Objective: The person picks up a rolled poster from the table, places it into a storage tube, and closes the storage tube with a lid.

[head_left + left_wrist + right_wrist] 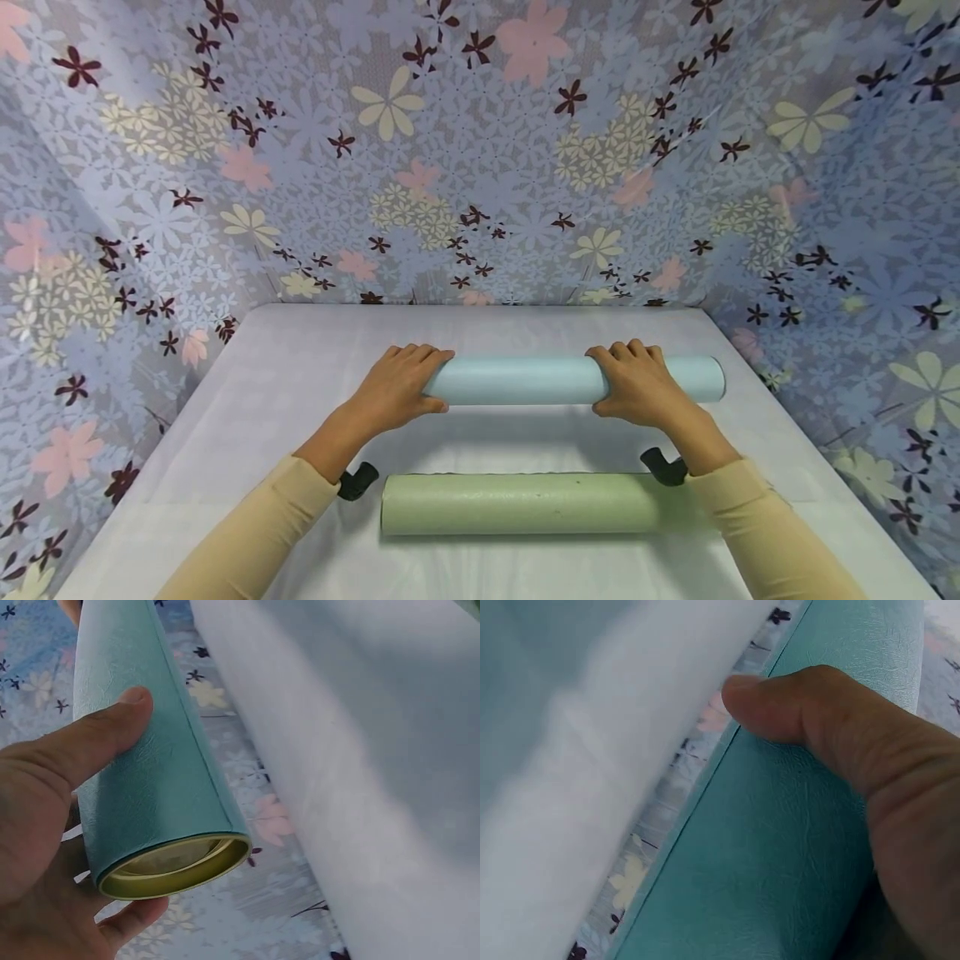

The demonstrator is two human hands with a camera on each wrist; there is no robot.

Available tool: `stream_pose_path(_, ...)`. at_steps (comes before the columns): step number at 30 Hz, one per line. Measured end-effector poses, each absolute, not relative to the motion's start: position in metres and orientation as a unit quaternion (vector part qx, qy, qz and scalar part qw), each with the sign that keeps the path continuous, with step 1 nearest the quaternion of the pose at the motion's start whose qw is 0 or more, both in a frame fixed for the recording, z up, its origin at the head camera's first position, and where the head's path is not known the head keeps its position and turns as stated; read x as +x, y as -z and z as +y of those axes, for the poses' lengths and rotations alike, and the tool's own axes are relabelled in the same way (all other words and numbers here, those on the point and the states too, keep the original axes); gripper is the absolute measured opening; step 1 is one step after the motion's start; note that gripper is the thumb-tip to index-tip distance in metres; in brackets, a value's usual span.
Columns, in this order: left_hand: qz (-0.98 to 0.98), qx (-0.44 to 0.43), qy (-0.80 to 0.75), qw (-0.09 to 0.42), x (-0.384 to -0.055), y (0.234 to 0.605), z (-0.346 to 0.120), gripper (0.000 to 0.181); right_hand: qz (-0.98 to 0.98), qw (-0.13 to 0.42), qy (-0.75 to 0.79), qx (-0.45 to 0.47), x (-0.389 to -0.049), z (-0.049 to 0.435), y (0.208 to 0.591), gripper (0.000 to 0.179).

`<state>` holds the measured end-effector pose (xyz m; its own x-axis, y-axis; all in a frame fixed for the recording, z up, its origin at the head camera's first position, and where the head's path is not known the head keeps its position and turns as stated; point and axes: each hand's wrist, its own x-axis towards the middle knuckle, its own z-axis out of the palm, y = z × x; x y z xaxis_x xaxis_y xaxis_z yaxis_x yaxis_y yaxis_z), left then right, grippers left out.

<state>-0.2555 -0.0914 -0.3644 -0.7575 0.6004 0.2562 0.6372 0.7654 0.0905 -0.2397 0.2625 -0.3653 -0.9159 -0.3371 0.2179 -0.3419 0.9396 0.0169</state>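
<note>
A light blue tube (521, 381) is held level above the white table by both hands. Near its left end, my left hand (401, 385) grips it, thumb on the near side and fingers over the top. My right hand (636, 385) grips it right of the middle, and the right end sticks out past that hand. In the left wrist view, the tube (150, 780) shows a gold-coloured metal rim (187, 877) at its end. The right wrist view has my thumb (802, 705) lying across the tube's seam (697, 799). A pale green tube (517, 504) lies nearer me.
The table (300, 350) has a white cover and ends at a wall of blue floral cloth (480, 167), which also hangs along both sides. My right forearm (757, 517) overlaps the green tube's right end in the head view. Black wrist pieces (358, 482) sit under both wrists.
</note>
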Motion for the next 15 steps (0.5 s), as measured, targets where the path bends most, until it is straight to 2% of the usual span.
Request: stream_pose_path(15, -0.942, -0.305, 0.135, -0.021, -0.263, 0.391, -0.097, 0.07, -0.984, 0.004, -0.002, 0.177, -0.244, 0.25, 0.388, 0.068)
